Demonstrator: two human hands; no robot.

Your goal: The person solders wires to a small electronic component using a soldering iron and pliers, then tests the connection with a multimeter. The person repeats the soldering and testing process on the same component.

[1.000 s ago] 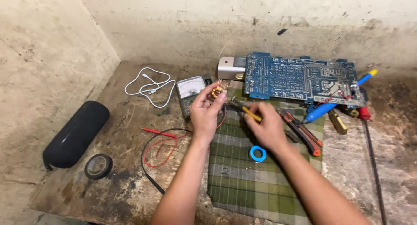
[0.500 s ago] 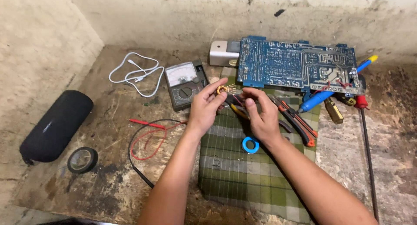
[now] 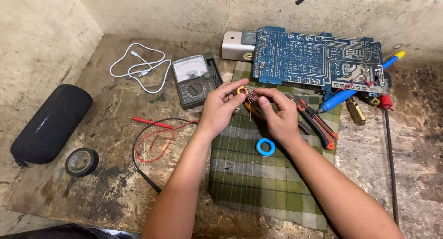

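Hands: two, left hand [image 3: 218, 111] and right hand [image 3: 280, 118]
Copper-wound ring coils: one, the coil [image 3: 243, 91] pinched between both hands
Blue circuit boards: one, the board [image 3: 318, 59]
Analogue meters: one, the multimeter [image 3: 195, 80]
Tape rolls: two, black tape roll [image 3: 81, 161] and blue tape roll [image 3: 265, 147]
White cables: one, the white cable [image 3: 139, 69]
Black cylinder speakers: one, the speaker [image 3: 50, 123]
Green checked cloths: one, the cloth [image 3: 263, 183]
Test leads: two, red lead [image 3: 154, 135] and black lead [image 3: 138, 163]
Orange-and-black utility knives: one, the knife [image 3: 319, 124]
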